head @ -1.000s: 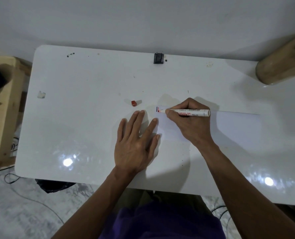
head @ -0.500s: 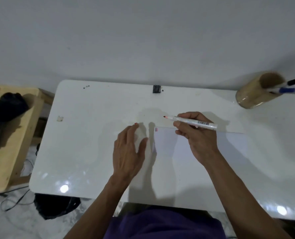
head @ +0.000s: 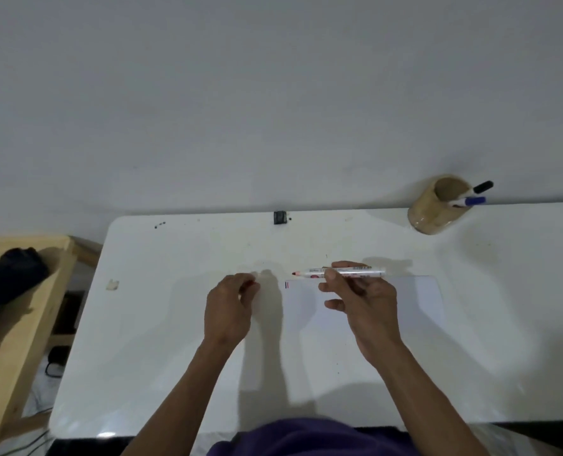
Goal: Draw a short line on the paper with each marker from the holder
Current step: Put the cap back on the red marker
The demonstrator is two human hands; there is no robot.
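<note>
My right hand (head: 365,307) holds an uncapped white marker (head: 311,274) level above the top edge of the white paper (head: 414,301), its red tip pointing left. Short blue and red lines (head: 286,285) mark the paper's top left corner. My left hand (head: 227,311) hovers left of the paper with fingers curled, pinching a small red cap (head: 253,284) that barely shows at the fingertips. The tan cylindrical holder (head: 431,215) stands at the back right of the table, with a blue-capped marker (head: 472,201) and a black-capped marker (head: 484,186) in it.
The white table (head: 161,324) stands against a grey wall. A small black clip (head: 279,217) sits at its back edge. Left of the table is a wooden bench (head: 17,340) with a dark cloth (head: 10,278) on it, and cables lie on the floor below.
The right hand lifted the marker off the paper and turned it level. The left hand left the table, reached to the red cap and closed on it. The camera tilted up.
</note>
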